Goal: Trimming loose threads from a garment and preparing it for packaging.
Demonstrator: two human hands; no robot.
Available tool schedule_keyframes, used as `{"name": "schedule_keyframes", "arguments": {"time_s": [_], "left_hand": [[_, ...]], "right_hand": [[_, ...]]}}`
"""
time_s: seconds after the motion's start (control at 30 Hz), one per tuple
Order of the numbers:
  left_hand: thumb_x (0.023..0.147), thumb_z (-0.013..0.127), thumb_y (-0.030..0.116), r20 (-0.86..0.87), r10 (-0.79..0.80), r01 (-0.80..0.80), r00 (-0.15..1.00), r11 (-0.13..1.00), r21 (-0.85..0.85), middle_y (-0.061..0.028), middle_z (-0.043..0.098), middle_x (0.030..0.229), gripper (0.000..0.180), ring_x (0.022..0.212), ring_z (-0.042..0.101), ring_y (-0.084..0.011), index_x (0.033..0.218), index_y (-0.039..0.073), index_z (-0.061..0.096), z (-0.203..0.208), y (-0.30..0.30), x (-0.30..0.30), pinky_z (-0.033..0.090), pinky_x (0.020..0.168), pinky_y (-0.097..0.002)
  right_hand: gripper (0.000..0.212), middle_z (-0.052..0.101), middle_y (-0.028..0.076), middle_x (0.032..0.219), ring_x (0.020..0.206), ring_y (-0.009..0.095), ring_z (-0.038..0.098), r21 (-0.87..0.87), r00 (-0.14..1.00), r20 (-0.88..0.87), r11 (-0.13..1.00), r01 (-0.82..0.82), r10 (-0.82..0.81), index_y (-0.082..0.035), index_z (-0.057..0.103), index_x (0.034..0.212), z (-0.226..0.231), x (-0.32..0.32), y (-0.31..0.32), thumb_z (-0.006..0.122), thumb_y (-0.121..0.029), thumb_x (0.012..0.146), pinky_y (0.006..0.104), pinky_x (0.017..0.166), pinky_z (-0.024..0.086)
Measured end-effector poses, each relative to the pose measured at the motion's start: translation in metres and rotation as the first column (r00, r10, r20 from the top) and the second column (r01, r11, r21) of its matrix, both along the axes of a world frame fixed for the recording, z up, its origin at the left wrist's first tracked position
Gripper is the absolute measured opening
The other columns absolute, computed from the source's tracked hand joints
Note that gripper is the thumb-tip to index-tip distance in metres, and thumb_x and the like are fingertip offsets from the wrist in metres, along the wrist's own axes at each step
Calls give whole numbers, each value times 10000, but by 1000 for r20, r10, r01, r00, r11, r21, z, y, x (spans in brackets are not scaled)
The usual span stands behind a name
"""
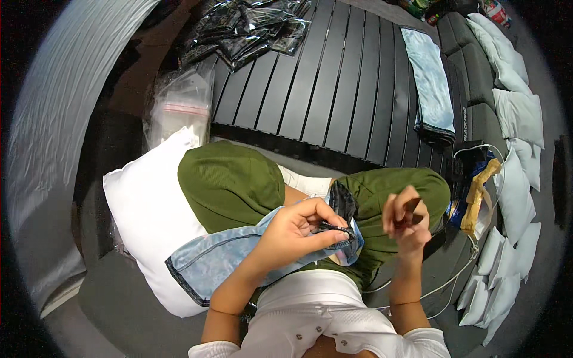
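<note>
Across my lap lies a light blue tie-dye cloth (218,256) with black trim, possibly a garment piece. My left hand (292,232) is closed in a pinch on its black edge, thumb against fingertips. To the right, over my knee, my right hand (407,221) is raised off the cloth with its fingers curled. A small dark brown object (413,206) shows at those fingers; blur hides what kind it is.
A black slatted table (298,89) stands ahead, bearing black plastic packets (250,30) and a folded light blue cloth (428,77). Clear plastic bags (182,101) and a white pillow (146,209) sit left. Pale cushions (516,191), an open bag (477,197) and a white cable (441,298) are right.
</note>
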State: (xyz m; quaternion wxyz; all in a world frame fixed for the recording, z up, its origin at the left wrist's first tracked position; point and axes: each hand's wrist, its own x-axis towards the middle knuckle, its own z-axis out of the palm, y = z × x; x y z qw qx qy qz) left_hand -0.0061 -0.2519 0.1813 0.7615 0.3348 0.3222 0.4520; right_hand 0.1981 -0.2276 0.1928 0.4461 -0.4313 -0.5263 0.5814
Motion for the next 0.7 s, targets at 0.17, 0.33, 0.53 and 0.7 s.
{"name": "schedule_keyframes", "arguments": {"time_s": [0.17,0.33,0.53,0.7], "left_hand": [[721,616,-69,-32,137,-137,990,991,8,-91,601,846,206,837,580,-142,918,-51,558,4,2,6,456,776,-246],[733,620,-44,-208,87,-73,974,995,73,-88,618,883,168,802,573,-102,900,-49,602,3,2,6,459,724,-214],[787,587,15,-420,142,-104,896,988,112,-76,614,875,101,792,554,-89,876,-33,588,-3,0,8,437,707,-203],[811,557,38,-291,261,-222,920,961,163,-85,615,875,81,837,548,-109,854,-26,583,-9,4,13,422,761,-232]], "right_hand": [[626,360,-3,504,414,96,348,268,898,433,941,-206,73,-57,388,655,7,7,-7,637,-629,600,218,389,240],[538,338,-19,516,431,69,298,281,883,468,946,-161,12,-75,379,652,5,-2,-8,723,-486,604,212,397,216],[472,386,26,586,478,102,351,134,861,500,973,-187,97,-19,446,738,3,-6,-8,661,-437,692,217,439,282],[421,417,74,635,509,149,385,57,822,554,978,-199,135,15,475,814,2,-6,-11,581,-391,770,249,472,324]]}}
